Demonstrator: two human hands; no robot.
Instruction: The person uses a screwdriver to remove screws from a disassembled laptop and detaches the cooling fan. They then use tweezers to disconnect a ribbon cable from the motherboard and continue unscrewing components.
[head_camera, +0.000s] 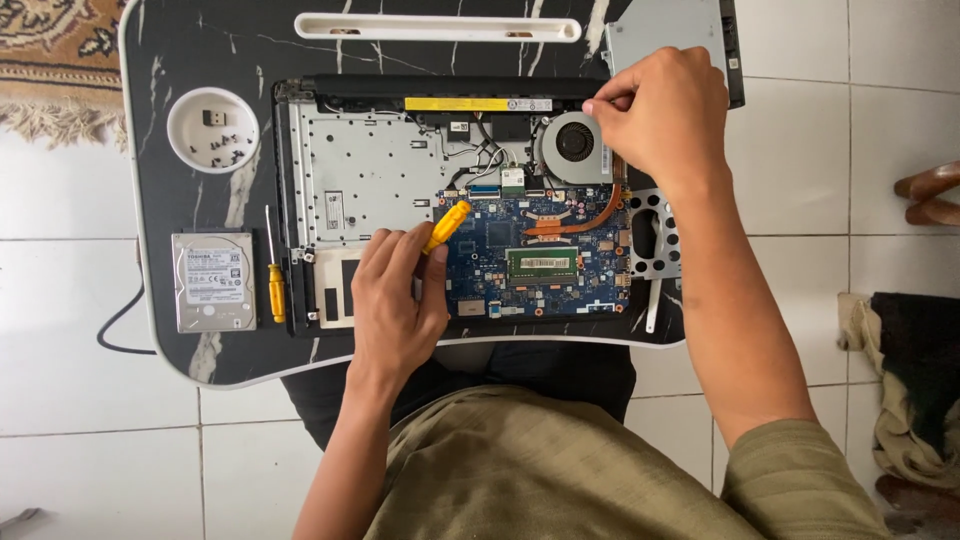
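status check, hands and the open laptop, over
Left hand grips yellow screwdriver over the blue board. Right hand pinches at the top right corner of the opened laptop, beside the fan. Nothing blocking.

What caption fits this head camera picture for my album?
Left hand holds a yellow screwdriver over an opened laptop; right hand pinches near its fan.

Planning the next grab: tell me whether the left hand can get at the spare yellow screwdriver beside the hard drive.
Probably yes: the left hand lies close to the spare screwdriver with nothing between them, but its grip already holds a yellow screwdriver.
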